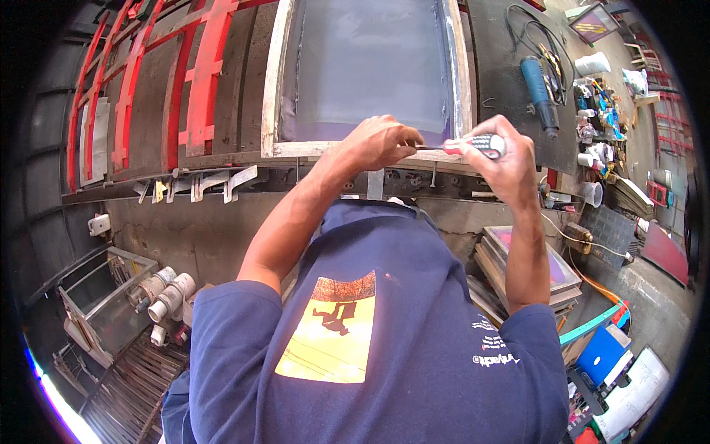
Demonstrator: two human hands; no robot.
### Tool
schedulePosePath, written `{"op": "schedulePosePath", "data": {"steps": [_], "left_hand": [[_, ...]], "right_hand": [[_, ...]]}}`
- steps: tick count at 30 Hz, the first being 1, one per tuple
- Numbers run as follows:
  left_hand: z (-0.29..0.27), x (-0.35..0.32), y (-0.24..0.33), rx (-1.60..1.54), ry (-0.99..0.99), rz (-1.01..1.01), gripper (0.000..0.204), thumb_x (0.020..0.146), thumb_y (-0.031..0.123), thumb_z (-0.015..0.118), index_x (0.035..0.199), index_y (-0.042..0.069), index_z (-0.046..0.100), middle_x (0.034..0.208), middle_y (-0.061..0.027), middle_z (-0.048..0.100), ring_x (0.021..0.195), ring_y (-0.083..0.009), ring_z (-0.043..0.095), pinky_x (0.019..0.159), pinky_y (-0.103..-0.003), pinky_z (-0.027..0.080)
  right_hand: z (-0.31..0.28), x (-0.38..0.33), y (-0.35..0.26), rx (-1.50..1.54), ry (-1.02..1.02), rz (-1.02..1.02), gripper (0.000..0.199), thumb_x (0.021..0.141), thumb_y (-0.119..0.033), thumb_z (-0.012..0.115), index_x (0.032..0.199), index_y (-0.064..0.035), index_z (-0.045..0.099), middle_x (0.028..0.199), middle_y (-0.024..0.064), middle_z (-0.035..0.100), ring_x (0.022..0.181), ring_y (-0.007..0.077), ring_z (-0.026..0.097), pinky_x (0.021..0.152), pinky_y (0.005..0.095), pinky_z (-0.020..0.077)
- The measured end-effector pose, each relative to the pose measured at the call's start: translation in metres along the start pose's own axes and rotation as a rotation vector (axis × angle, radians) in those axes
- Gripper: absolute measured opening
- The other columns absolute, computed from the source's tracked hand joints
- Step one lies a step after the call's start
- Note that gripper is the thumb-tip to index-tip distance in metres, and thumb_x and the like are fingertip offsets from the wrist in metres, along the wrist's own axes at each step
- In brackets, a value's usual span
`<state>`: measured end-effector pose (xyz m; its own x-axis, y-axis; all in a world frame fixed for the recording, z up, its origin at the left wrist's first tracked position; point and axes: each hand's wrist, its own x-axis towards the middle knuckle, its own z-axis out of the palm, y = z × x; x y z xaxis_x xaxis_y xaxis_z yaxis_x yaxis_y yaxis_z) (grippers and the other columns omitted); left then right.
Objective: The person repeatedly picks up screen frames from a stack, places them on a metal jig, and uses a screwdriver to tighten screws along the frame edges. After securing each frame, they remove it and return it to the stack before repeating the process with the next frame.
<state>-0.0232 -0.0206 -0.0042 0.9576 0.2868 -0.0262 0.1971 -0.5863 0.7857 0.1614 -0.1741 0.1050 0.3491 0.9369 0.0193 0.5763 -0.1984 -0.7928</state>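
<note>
In my right hand [512, 164] is a screwdriver [482, 145] with a black, white and red handle, held level with its thin shaft pointing left. My left hand [377, 142] is closed in a pinch around the shaft's tip; whatever small thing it may hold there is hidden by the fingers. Both hands are over the near rail of a wooden screen frame [272, 85], whose grey mesh [370, 63] lies flat beyond them. Purple tint shows along the mesh's near edge.
Red metal bars [207, 81] run along the left. A blue power tool [538, 92] with a coiled cord lies on the dark board at right. Metal clamps [214, 183] line the table's front edge. Stacked frames [551, 274] stand low at right, paint-stained containers [171, 296] at lower left.
</note>
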Motion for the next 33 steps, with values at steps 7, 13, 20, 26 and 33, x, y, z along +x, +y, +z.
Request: {"op": "schedulePosePath", "data": {"steps": [7,13,20,26,33], "left_hand": [[-0.019,-0.003,0.008,0.012,-0.135,-0.026,0.024,0.087,0.014,0.065,0.107,0.006,0.076,0.09,-0.0205,0.073,0.081,-0.0387,0.07,0.077,-0.045,0.055],[-0.025,-0.004,0.014,0.014,-0.134,-0.047,0.019,0.088,0.013,0.064,0.102,0.005,0.075,0.085,-0.0233,0.07,0.08,-0.0426,0.067,0.075,-0.048,0.053],[-0.027,-0.007,0.009,0.018,-0.129,-0.038,0.02,0.09,0.012,0.062,0.103,0.004,0.074,0.084,-0.0247,0.069,0.079,-0.0434,0.066,0.075,-0.05,0.053],[-0.022,-0.01,0.002,-0.028,-0.132,0.0,0.02,0.09,0.012,0.063,0.103,0.001,0.073,0.083,-0.0265,0.068,0.077,-0.044,0.066,0.074,-0.05,0.053],[-0.022,-0.01,0.002,-0.03,-0.109,-0.014,0.017,0.09,0.013,0.064,0.098,0.0,0.071,0.078,-0.0257,0.067,0.072,-0.0443,0.064,0.069,-0.05,0.051]], "right_hand": [[0.021,0.013,-0.032,-0.073,-0.043,-0.129,0.026,0.081,-0.017,0.079,0.091,-0.0015,0.061,0.071,0.018,0.067,0.067,0.0293,0.072,0.06,0.0358,0.0541],[0.026,0.018,-0.037,-0.116,-0.05,-0.186,0.026,0.081,-0.017,0.079,0.092,-0.0021,0.061,0.07,0.0183,0.067,0.066,0.032,0.072,0.06,0.0381,0.054],[0.031,0.022,-0.041,-0.169,-0.09,-0.19,0.026,0.082,-0.019,0.078,0.091,-0.0023,0.059,0.072,0.0186,0.067,0.069,0.0346,0.071,0.062,0.0402,0.0541],[0.035,0.02,-0.048,-0.205,-0.112,-0.277,0.027,0.083,-0.019,0.077,0.092,-0.0024,0.059,0.071,0.0186,0.067,0.069,0.0355,0.071,0.062,0.0414,0.054],[0.037,0.028,-0.043,-0.215,-0.101,-0.225,0.031,0.084,-0.026,0.078,0.091,-0.0023,0.058,0.069,0.0186,0.067,0.068,0.0353,0.071,0.062,0.0426,0.0549]]}}
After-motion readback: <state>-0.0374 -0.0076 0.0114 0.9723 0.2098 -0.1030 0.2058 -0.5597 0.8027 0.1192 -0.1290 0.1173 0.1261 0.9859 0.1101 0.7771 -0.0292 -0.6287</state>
